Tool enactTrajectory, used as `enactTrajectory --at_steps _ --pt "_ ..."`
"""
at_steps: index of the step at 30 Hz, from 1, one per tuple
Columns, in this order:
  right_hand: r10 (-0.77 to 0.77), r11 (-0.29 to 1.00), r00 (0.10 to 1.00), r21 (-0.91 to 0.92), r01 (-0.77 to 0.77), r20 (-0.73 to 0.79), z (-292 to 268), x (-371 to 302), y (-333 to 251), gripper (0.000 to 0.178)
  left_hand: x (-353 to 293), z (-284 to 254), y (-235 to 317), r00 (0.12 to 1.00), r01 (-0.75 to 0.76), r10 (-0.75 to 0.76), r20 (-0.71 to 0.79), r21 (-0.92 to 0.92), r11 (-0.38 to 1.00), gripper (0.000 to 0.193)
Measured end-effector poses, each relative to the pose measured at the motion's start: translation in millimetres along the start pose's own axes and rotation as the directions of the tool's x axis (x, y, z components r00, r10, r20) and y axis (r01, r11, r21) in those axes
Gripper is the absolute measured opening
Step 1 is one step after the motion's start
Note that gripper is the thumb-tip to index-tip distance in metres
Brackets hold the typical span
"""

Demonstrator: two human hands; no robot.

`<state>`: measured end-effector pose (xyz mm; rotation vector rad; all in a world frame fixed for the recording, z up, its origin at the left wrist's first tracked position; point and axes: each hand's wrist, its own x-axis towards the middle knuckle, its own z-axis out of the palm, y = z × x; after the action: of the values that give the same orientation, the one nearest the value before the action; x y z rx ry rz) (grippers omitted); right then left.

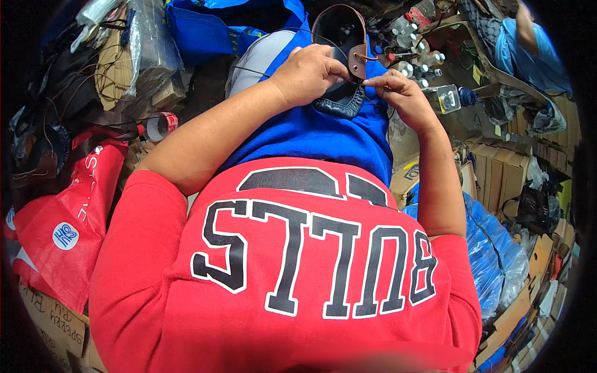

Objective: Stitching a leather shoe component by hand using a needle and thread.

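Note:
A dark leather shoe point(339, 105) with a brown collar, brown lace and metal eyelets lies on the blue cloth point(311, 133) over my lap, its toe toward me. Thick stitching rings the toe. My left hand point(308, 71) reaches over the shoe from the left, its thumb and forefinger closed at the middle of the upper. A thin dark thread point(252, 71) trails leftward from beside this hand. On the shoe's right side my right hand point(401, 93) pinches close to the eyelet flap; whatever sits between those fingertips is too small to make out.
Several small bottles point(423, 62) cluster beyond my right hand, near a clear square container point(444, 98). A blue bag point(205, 31) lies at the far left, a red bag point(74, 211) nearer. Stacked cardboard point(491, 174) and blue plastic wrap point(488, 248) fill the right side.

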<state>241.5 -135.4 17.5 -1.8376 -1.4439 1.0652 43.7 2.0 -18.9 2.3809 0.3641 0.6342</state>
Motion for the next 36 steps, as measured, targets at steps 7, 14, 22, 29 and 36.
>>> enactTrajectory --at_steps 7,14,22,29,36 --pt "-0.032 0.993 0.999 0.118 0.027 0.036 -0.8 3.3 10.8 0.022 8.1 5.4 -5.9 0.994 0.062 -0.055 0.09 -0.075 0.995 0.012" --pt "0.03 0.988 0.999 0.153 -0.023 -0.044 14.4 -10.9 8.8 0.026 -8.5 2.7 4.6 0.996 0.035 -0.028 0.087 -0.077 0.996 0.01" --pt "0.019 0.985 0.999 0.172 -0.027 0.046 2.3 -2.1 7.6 0.026 17.9 -3.3 -5.4 0.979 -0.075 0.075 0.188 -0.006 0.997 0.011" --pt "0.017 0.987 1.0 0.16 -0.019 0.015 6.0 -3.3 8.2 0.026 22.5 -14.7 -5.7 0.963 -0.098 0.077 0.259 0.07 0.993 0.012" --pt "0.021 0.983 1.0 0.182 -0.023 0.011 8.3 -10.0 5.2 0.027 9.1 -16.9 -8.1 0.966 -0.058 0.07 0.25 -0.055 0.997 0.012"
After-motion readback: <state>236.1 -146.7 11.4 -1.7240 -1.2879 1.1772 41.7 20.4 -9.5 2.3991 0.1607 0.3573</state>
